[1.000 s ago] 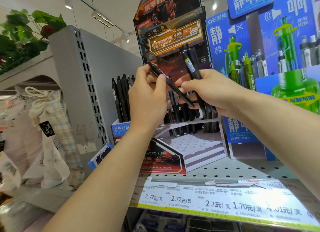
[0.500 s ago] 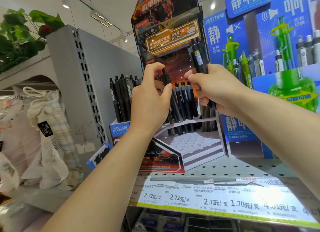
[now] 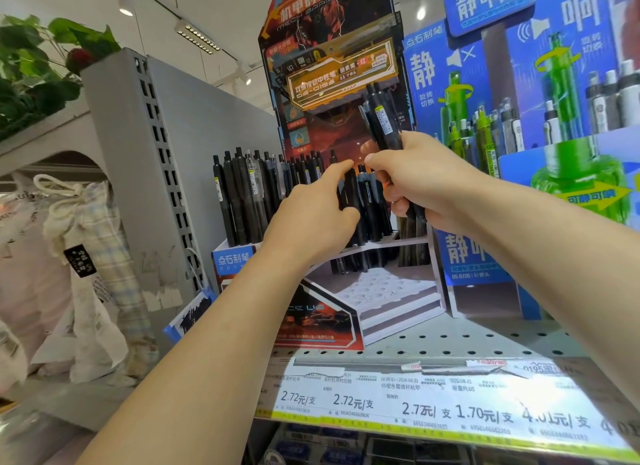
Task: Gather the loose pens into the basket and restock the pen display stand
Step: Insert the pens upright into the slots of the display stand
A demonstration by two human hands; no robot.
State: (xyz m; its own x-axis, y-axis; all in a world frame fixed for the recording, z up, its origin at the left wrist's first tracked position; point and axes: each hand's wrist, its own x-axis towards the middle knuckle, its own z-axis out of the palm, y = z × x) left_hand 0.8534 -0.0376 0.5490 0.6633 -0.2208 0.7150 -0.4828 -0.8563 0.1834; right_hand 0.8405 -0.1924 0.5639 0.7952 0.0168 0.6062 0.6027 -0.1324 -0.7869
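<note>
The pen display stand (image 3: 391, 301) is a stepped white cardboard tier with a dark printed header, standing on the perforated shelf. Black pens stand in its upper row. My left hand (image 3: 311, 218) pinches one black pen (image 3: 351, 190) upright at that upper row, among the standing pens. My right hand (image 3: 422, 184) grips a bundle of black pens (image 3: 384, 121) that sticks up above my fist, just right of the left hand. The lower tiers show open holes. No basket is in view.
A second box of black pens (image 3: 242, 194) stands left of the stand. Blue displays with green and white pens (image 3: 519, 125) fill the right. The grey shelf upright (image 3: 152, 173) rises at left, cloth bags (image 3: 83, 256) beyond it. Price labels (image 3: 433, 405) line the shelf edge.
My left hand took one pen from the right hand's bundle, turned it upright and lowered it into the stand's upper row. The right hand kept hold of the bundle.
</note>
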